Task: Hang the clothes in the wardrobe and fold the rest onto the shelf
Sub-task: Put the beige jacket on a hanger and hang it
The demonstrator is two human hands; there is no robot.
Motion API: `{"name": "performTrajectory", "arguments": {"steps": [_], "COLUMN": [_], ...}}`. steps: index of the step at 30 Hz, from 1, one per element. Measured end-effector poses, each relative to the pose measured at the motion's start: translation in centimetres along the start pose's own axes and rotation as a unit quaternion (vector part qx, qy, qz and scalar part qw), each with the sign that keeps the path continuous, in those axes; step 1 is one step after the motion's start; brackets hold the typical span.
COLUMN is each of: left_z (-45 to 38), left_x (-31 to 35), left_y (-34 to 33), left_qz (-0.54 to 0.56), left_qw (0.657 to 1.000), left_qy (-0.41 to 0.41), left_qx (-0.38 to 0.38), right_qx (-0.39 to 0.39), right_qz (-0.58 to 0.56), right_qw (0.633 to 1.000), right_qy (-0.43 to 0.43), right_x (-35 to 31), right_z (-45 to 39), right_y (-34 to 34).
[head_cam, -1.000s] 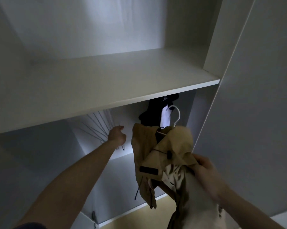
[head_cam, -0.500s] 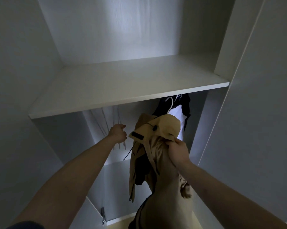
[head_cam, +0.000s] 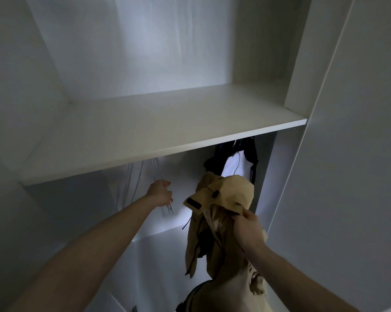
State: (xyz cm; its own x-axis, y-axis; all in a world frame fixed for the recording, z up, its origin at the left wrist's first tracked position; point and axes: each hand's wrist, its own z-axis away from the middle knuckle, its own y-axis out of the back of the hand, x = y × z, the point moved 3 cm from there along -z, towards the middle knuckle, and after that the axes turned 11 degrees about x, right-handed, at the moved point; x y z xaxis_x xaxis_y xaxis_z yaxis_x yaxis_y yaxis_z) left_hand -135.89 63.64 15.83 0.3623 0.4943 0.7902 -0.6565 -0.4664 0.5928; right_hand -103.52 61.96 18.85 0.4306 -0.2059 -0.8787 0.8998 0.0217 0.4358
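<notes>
A tan hooded jacket (head_cam: 221,199) hangs in front of me inside the white wardrobe. My right hand (head_cam: 248,230) grips its fabric just below the hood. My left hand (head_cam: 159,192) reaches under the shelf (head_cam: 167,127) among thin wire hangers (head_cam: 131,183), fingers curled on one of them. Behind the tan jacket a dark garment with a white lining (head_cam: 237,161) hangs under the shelf at the right. The rail itself is hidden by the shelf.
The wardrobe's right side panel (head_cam: 280,176) stands close to the hung garment. An open door panel (head_cam: 358,154) fills the right of the view. A left inner wall (head_cam: 21,109) bounds the shelf compartment.
The view has tilted up, showing more of the shelf compartment. My right hand has lifted the tan jacket higher toward the shelf. My left hand stays at the wire hangers.
</notes>
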Motion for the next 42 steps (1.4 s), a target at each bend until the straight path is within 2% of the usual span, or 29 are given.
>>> {"name": "performTrajectory", "arguments": {"steps": [4,7,15,22,26,30,42], "left_z": [-0.3,0.0,1.1,1.6,1.9,2.4,1.9], "left_x": [-0.3,-0.2,-0.4,-1.9,-2.3,-2.3,-1.8], "left_y": [-0.2,-0.1,1.4,3.5,4.7,4.7,4.1], "left_qz": [0.037,0.019,0.019,-0.048,-0.069,-0.033,0.024], "left_qw": [0.999,1.0,1.0,0.997,0.996,0.999,1.0], "left_qy": [0.023,0.006,-0.006,-0.051,-0.051,-0.033,0.0], "left_qx": [0.004,0.007,0.011,0.028,0.037,0.024,0.013], "right_qx": [-0.083,-0.069,-0.094,-0.123,-0.081,-0.093,-0.099], "right_qz": [0.036,-0.003,-0.089,-0.099,-0.102,-0.151,-0.156], "right_qw": [0.996,0.998,0.988,0.983,0.991,0.984,0.983], "right_qy": [-0.005,0.005,-0.085,-0.088,-0.045,-0.034,0.004], "right_x": [0.8,0.9,1.0,0.1,-0.1,-0.8,-5.8], "right_z": [2.9,5.6,8.3,9.6,7.4,5.3,-2.9], "right_y": [-0.3,0.7,0.0,-1.2,-2.2,-3.3,-8.7]}}
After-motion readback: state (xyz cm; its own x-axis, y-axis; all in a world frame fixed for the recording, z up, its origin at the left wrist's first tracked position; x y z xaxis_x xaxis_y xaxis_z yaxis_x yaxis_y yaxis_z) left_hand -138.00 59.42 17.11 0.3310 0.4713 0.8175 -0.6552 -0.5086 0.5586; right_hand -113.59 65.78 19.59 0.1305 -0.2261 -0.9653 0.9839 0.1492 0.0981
